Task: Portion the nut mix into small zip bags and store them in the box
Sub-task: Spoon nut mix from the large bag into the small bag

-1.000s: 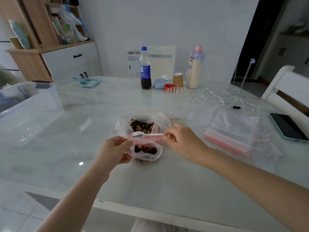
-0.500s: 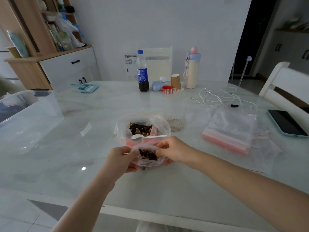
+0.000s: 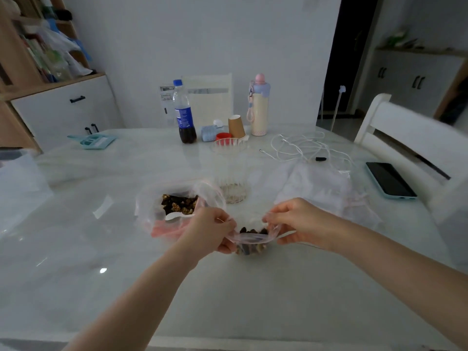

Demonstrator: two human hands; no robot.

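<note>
Head view, hands: left hand pinches the left end of the mouth of a small clear zip bag holding dark nut mix; right hand pinches the right end. Bag mouth gapes between them, not sealed.
Head view, small bag: near the table's middle, in front of the person, bottom resting on or just above the pale marble-look table; cannot tell which.
Head view, supply: large clear zip bag with pink strip, nuts and a white plastic spoon inside, just left of the small bag.
Head view, spares: stack of empty clear zip bags to the right, near a dark phone in a teal case.
Head view, box: clear plastic storage box at far left edge, well apart.
Step in hand (judgement): closing the zip. Pull the ends taut so both tracks line up, keep nuts below the seal, press out air, then run the pinch along the whole strip.
Risk (judgement): a nut caught in the track leaves a gap.
</note>
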